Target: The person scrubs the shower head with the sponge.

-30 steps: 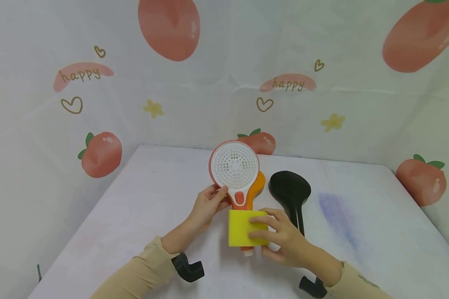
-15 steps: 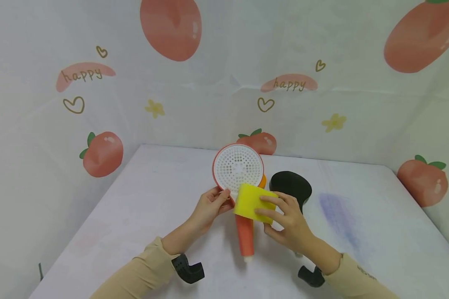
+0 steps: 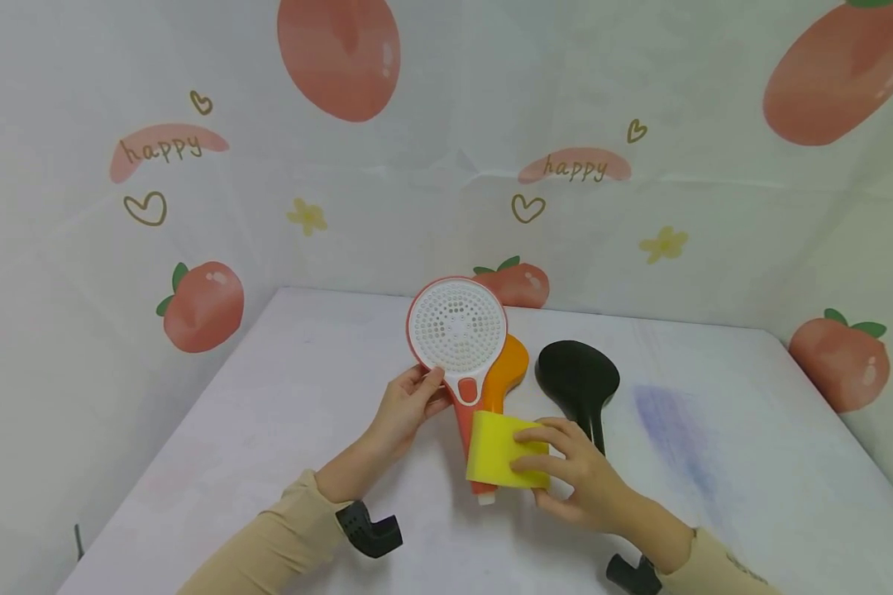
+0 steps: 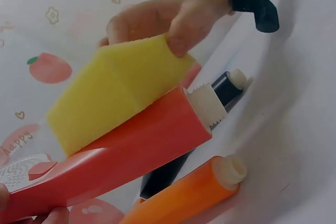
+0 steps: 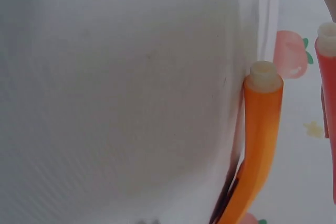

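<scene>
Red-and-white plastic shower head (image 3: 457, 326) with round, perforated face, pinched in left hand (image 3: 403, 411) above white table (image 3: 327, 364). Against its handle (image 4: 139, 153), yellow rectangular sponge (image 3: 494, 450), gripped in right hand (image 3: 589, 486). On table nearby, orange plastic shower head (image 3: 509, 364) and, farther right, black plastic shower head (image 3: 576, 373).

Shower heads: three, red one (image 3: 456, 326), orange one (image 3: 513, 362), black one (image 3: 577, 370)
Sponge (image 3: 493, 450): one
Hands: two, left hand (image 3: 402, 411), right hand (image 3: 582, 471)
Tabletop (image 3: 327, 355): one
Wrist pieces (image 3: 370, 532): two
Backdrop fruits (image 3: 203, 307), head view: five
</scene>
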Demonstrator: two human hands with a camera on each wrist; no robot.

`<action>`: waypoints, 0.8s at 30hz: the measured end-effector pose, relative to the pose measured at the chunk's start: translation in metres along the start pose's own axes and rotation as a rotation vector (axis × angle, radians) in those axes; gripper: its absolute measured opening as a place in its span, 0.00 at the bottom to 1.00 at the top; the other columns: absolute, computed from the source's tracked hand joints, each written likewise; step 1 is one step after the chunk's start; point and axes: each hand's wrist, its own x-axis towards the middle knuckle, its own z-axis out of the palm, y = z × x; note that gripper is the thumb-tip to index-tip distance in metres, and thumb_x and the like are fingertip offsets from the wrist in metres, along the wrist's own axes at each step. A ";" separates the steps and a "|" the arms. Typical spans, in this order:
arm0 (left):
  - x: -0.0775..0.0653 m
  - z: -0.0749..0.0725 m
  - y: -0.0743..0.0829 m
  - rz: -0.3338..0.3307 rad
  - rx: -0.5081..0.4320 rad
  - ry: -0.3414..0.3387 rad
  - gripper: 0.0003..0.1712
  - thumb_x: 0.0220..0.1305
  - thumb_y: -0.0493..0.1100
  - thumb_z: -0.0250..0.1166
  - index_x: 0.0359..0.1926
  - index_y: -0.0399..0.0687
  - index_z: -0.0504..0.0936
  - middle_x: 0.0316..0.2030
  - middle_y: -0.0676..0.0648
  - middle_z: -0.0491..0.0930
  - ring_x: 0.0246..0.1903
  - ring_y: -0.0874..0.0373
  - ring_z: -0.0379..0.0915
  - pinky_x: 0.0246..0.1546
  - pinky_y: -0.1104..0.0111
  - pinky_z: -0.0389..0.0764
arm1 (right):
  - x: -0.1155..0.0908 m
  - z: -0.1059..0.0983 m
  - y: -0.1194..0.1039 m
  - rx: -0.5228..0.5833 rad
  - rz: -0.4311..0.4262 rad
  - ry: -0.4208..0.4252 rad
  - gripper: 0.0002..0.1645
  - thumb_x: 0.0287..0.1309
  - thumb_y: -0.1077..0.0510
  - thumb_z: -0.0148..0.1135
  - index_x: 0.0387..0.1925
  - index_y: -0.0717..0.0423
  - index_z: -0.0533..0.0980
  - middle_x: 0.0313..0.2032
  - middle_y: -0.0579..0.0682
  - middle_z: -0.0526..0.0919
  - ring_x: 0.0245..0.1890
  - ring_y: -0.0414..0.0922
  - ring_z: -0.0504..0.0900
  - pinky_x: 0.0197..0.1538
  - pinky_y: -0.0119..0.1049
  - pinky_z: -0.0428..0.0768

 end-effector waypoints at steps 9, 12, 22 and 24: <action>-0.005 0.005 0.006 -0.036 -0.024 -0.012 0.20 0.69 0.39 0.51 0.58 0.31 0.69 0.38 0.49 0.80 0.34 0.63 0.80 0.42 0.70 0.82 | 0.012 0.001 0.003 -0.055 0.004 0.110 0.18 0.64 0.47 0.45 0.40 0.48 0.80 0.48 0.54 0.78 0.50 0.52 0.69 0.65 0.31 0.60; -0.004 0.006 0.005 -0.033 -0.022 -0.015 0.21 0.69 0.39 0.51 0.58 0.31 0.69 0.39 0.48 0.80 0.35 0.63 0.80 0.43 0.69 0.82 | 0.014 0.002 0.003 -0.047 0.033 0.102 0.18 0.64 0.46 0.46 0.41 0.48 0.80 0.49 0.53 0.77 0.50 0.52 0.69 0.66 0.29 0.59; 0.004 -0.001 0.001 -0.035 -0.055 0.042 0.22 0.70 0.41 0.52 0.58 0.29 0.68 0.41 0.44 0.79 0.33 0.62 0.79 0.43 0.69 0.82 | 0.006 0.005 -0.014 0.034 -0.070 -0.039 0.14 0.61 0.47 0.51 0.43 0.42 0.78 0.51 0.48 0.77 0.52 0.49 0.69 0.61 0.31 0.69; 0.005 -0.003 0.001 -0.036 -0.065 0.055 0.22 0.70 0.41 0.52 0.57 0.28 0.68 0.40 0.45 0.78 0.32 0.62 0.79 0.42 0.69 0.82 | 0.004 0.005 -0.017 0.043 -0.103 -0.057 0.13 0.61 0.48 0.50 0.43 0.42 0.78 0.51 0.48 0.76 0.52 0.49 0.69 0.59 0.33 0.71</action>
